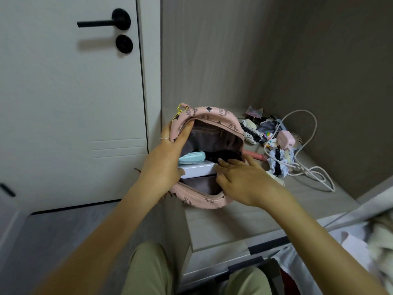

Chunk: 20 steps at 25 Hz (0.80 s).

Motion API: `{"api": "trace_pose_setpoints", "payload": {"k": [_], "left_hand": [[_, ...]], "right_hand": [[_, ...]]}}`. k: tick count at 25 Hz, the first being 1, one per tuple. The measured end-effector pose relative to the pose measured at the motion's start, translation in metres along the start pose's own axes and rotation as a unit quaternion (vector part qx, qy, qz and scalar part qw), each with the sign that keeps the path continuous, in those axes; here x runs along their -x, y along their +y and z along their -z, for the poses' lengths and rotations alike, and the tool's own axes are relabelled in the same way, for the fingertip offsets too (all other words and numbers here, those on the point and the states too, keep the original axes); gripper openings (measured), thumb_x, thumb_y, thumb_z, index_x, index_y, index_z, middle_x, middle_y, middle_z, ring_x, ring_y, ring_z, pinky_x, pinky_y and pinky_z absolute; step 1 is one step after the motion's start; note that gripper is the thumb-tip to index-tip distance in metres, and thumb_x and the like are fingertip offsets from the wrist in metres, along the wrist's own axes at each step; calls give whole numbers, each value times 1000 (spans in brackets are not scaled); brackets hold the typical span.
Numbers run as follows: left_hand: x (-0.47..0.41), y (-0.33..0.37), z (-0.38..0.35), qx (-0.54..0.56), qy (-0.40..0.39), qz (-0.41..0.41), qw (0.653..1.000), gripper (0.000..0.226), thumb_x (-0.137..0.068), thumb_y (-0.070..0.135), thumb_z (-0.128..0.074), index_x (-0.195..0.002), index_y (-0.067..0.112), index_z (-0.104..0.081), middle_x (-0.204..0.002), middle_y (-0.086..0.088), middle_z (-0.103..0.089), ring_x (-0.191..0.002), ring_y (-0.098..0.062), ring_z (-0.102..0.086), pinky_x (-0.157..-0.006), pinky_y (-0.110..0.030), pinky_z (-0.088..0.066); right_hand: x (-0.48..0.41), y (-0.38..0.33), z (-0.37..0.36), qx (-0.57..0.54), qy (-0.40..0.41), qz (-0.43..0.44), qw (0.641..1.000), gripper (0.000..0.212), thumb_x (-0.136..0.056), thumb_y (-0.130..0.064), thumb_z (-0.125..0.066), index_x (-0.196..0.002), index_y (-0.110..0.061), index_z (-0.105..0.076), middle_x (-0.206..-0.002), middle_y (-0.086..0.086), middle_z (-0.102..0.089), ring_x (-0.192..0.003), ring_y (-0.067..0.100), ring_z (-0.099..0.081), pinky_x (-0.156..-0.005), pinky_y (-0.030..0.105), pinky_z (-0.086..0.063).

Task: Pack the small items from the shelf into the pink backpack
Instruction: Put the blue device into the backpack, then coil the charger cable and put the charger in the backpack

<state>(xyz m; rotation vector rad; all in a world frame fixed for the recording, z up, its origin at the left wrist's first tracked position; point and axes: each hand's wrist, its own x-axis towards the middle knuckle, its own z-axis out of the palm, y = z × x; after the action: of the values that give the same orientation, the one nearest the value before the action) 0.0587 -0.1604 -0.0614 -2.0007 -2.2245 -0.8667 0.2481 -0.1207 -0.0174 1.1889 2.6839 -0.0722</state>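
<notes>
Grey wood-grain panels close round the shelf, a niche just beside a white door. On that shelf sits the pink backpack, tipped so that its unzipped mouth gapes toward us. Our left hand grips the rim on the door side of the backpack, fingers hooked over the edge. We judge this keeps the soft opening from folding shut. Our right hand reaches in from the other side with fingers fairly straight and spread, their tips resting against a white box and a black item inside the backpack. It holds nothing that we can see, and looks to be nudging the contents flat to make room. A mint case lies on the box, deeper inside the backpack. So our hands are apart, one clamped on the rim, one loose among the cargo.

Beyond the backpack, on the side away from the door, the unpacked things lie in a heap. A dotted hair band is nearest the backpack, and a pale scrunchie, a pink charger and a white cable looping outward lie farther off. We judge the packing partly done. The cable, tangled among the rest, may drag its neighbours along when lifted.
</notes>
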Motion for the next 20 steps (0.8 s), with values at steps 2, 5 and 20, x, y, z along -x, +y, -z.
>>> {"api": "trace_pose_setpoints", "payload": {"k": [2, 5, 20], "left_hand": [[-1, -1, 1, 9, 1, -1, 1000, 131, -58, 8, -83, -140, 49, 11, -149, 5, 1, -78, -28, -60, -61, -32, -50], [-1, 0, 2, 12, 4, -11, 1000, 131, -57, 9, -83, -140, 49, 10, -150, 4, 0, -75, -29, -60, -57, -29, -45], [-16, 18, 10, 17, 41, -30, 999, 139, -57, 11, -88, -139, 47, 19, -142, 3, 47, -91, -31, -62, -50, -20, -39]], "right_hand": [[-5, -1, -4, -6, 32, -9, 999, 47, -99, -33, -20, -143, -23, -34, -154, -2, -30, -141, 15, -23, -116, 41, 1], [-2, 6, -12, -44, 111, 3, 993, 42, -99, -34, -26, -137, -25, -42, -146, -5, -42, -134, 14, -31, -114, 37, -3], [29, 45, 3, 28, 314, 163, 935, 19, -60, -4, -65, -75, -14, -61, -72, -3, -65, -73, 23, -63, -59, 28, -45]]}}
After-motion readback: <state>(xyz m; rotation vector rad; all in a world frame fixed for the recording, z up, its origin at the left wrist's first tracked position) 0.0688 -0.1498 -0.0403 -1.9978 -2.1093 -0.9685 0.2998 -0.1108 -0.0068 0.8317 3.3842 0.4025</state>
